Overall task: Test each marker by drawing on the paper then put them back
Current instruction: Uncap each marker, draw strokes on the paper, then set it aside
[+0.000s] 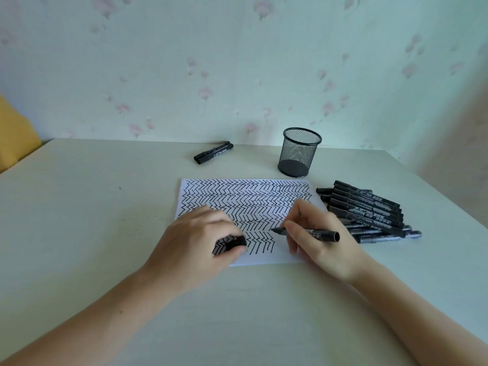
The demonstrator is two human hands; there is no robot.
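Note:
A white sheet of paper (245, 196) lies mid-table, covered with rows of black zigzag strokes. My right hand (317, 239) grips an uncapped black marker (324, 234), its tip pointing left just above the lower rows. My left hand (195, 241) rests on the paper's left part and pinches the black cap (235, 243). A pile of several black markers (369, 212) lies to the right of the paper. Two more black markers (214, 152) lie side by side at the back of the table.
A black mesh pen cup (299, 154) stands behind the paper, nothing showing inside. The pale table (79, 220) meets a floral wall at the back. A yellow object (15, 128) sits beyond the table's left edge.

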